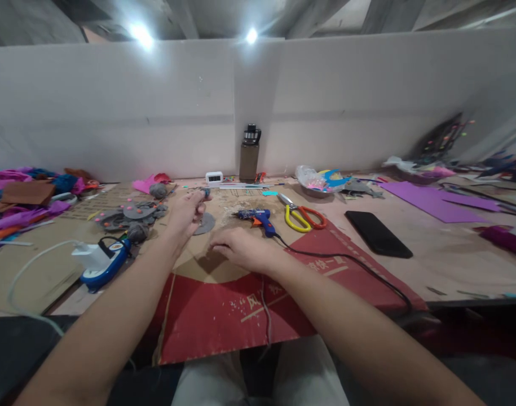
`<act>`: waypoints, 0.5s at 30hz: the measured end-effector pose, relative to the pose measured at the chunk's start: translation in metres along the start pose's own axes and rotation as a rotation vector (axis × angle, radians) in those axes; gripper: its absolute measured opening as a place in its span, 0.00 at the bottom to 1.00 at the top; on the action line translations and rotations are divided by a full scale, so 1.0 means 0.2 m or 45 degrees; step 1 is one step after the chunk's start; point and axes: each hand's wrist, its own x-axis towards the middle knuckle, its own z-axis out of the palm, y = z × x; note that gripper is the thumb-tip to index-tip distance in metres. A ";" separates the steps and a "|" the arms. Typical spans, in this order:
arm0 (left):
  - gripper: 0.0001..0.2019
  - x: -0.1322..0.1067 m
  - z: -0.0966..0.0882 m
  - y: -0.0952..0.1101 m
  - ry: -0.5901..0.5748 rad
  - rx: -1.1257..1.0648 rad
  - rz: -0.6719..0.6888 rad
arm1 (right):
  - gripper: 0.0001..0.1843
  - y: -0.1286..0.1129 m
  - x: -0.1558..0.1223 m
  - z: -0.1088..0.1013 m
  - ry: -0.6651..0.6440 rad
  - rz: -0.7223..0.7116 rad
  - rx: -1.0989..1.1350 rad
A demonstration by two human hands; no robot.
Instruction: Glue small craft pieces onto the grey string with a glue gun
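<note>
My left hand [189, 211] is closed, its fingertips pinching a small dark grey-blue wad [206, 193] above the cardboard. Just under that hand lies a flat grey disc [205, 224], partly covered by the fingers. My right hand [241, 248] hovers lower and to the right, fingers curled together; what they grip, if anything, cannot be made out. A thin grey strand [264, 304] runs from below the right wrist over the board's front edge. Beyond the right hand, a blue glue gun [258, 216] rests on its side, and scissors [300, 217] with yellow and orange handles lie beside it.
A red-and-brown cardboard sheet [207, 321] covers the table front. Left are a blue power strip [107, 268], grey felt pieces [131, 214] and colourful scraps [29, 194]. A bottle [250, 155] stands behind. On the right lie a phone [376, 233] and purple sheets [431, 200]. The glue gun's cord [351, 256] crosses rightward.
</note>
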 end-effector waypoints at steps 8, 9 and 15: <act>0.04 0.06 -0.07 0.01 0.256 -0.163 -0.022 | 0.13 -0.11 -0.05 -0.16 -0.541 -0.236 0.246; 0.03 0.06 -0.07 0.01 0.266 -0.187 -0.031 | 0.14 -0.11 -0.05 -0.18 -0.535 -0.189 0.262; 0.03 0.08 -0.07 0.00 0.314 -0.265 -0.023 | 0.21 0.01 -0.05 -0.26 -0.193 0.190 0.149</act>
